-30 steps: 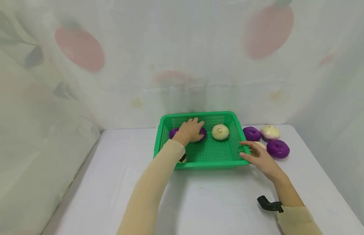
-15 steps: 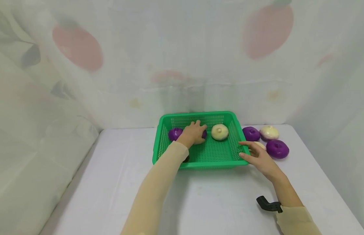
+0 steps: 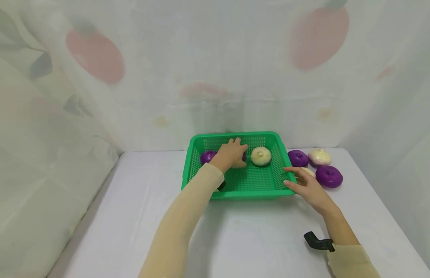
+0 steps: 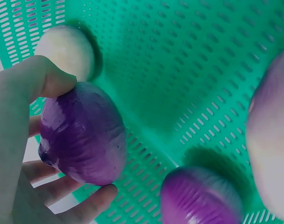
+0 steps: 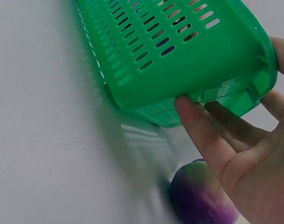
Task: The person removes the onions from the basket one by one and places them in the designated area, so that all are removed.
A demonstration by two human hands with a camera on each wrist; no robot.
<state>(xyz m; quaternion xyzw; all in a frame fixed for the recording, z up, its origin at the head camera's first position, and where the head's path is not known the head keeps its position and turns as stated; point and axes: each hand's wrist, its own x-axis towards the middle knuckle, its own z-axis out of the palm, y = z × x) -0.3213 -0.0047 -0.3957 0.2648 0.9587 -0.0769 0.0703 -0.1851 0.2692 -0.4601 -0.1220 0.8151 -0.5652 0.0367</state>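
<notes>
Inside the green plastic basket (image 3: 249, 194), my left hand (image 3: 231, 154) holds a purple onion (image 4: 83, 135) between thumb and fingers. That onion is mostly hidden under the hand in the head view. A white onion (image 3: 261, 156) lies to its right, and another purple onion (image 3: 208, 156) to its left. The left wrist view also shows a purple onion (image 4: 200, 198) low in frame and a purple-white one (image 4: 274, 140) at the right edge. My right hand (image 3: 312, 191) grips the basket's right end near the front corner.
Outside the basket's right end, a purple onion (image 3: 297, 158), a white onion (image 3: 319, 157) and another purple onion (image 3: 329, 176) sit on the white table (image 3: 249, 239). One more pale onion (image 3: 308, 172) is partly behind my right hand. A printed curtain (image 3: 215, 58) hangs behind.
My left hand has shifted slightly right inside the basket, showing more of the purple onion on the left. My right hand stays at the basket's right end.
</notes>
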